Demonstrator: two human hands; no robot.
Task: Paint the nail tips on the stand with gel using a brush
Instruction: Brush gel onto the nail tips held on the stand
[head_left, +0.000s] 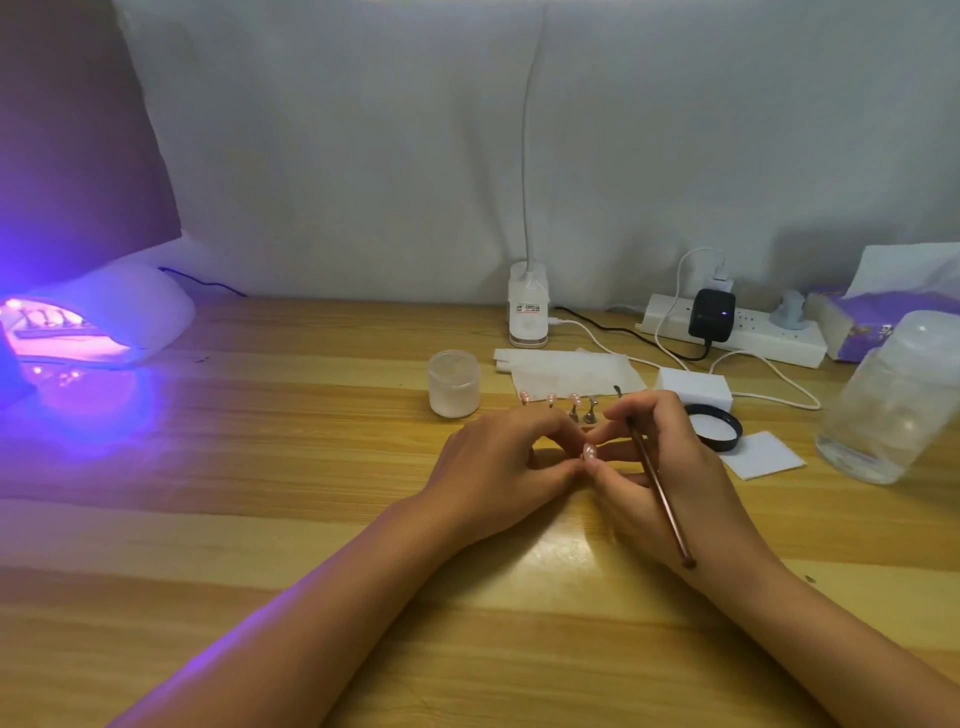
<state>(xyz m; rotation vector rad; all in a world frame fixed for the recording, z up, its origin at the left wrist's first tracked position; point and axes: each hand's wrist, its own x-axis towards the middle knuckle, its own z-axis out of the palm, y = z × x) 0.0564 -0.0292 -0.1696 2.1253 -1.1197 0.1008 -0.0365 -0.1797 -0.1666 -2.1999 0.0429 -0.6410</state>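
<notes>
Both hands meet mid-desk: the left hand (506, 457) pinches one pink nail tip (590, 451), while the right hand (660, 457) grips the brush (658, 483) and steadies it. On the stand (582, 413) behind, three tips look coated and two posts bare, so work likely remains.

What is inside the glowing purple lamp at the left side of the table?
Inside the white curing lamp with purple light, a stand with a row of small nail tips shows through its opening. The glare hides their colour, and the lamp's hood covers everything deeper inside.
</notes>
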